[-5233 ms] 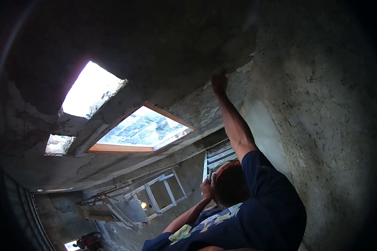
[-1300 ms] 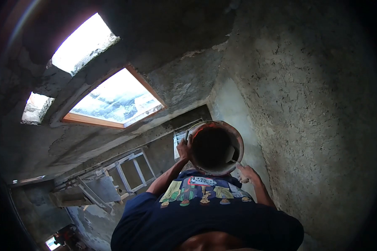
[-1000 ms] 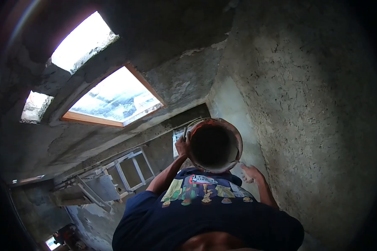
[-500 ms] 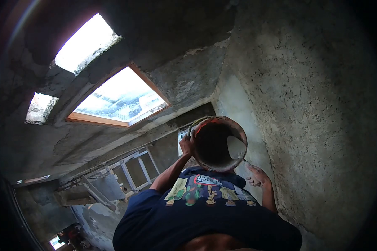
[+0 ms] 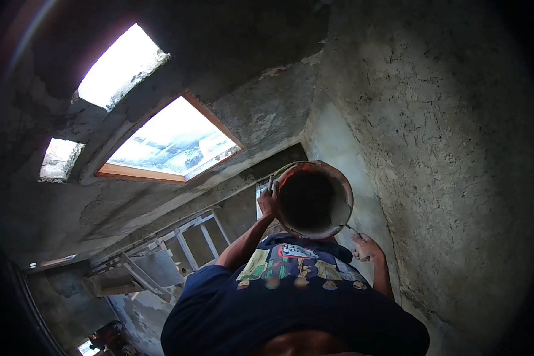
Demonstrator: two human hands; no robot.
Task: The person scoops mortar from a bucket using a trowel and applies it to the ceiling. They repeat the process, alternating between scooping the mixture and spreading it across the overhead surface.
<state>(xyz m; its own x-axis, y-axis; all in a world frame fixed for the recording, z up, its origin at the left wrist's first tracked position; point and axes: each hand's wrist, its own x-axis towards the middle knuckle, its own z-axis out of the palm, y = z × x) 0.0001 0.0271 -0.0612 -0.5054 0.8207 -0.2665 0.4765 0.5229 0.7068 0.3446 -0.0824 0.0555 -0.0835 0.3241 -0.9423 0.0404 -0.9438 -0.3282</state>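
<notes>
A round bucket [image 5: 344,184] with a worn, reddish rim is held up in front of my chest, its mouth facing me. My left hand [image 5: 268,202] grips the bucket at its left rim, fingers wrapped round the edge. Below the right side of the rim, my right hand [image 5: 368,247] is closed on the handle of a trowel. The pale trowel blade [image 5: 340,212] reaches inside the bucket along its lower right wall. The inside is too dark to tell what it holds.
A rough plastered wall [image 5: 445,148] rises close on the right. On the left, a wood-framed window [image 5: 172,139] and openings [image 5: 121,68] let in light. A wooden ladder-like frame [image 5: 190,246] and boards stand at the lower left.
The trowel blade has turned and shifted right, closer to the bucket's wall, and less of its face shows. My left hand keeps its hold on the rim.
</notes>
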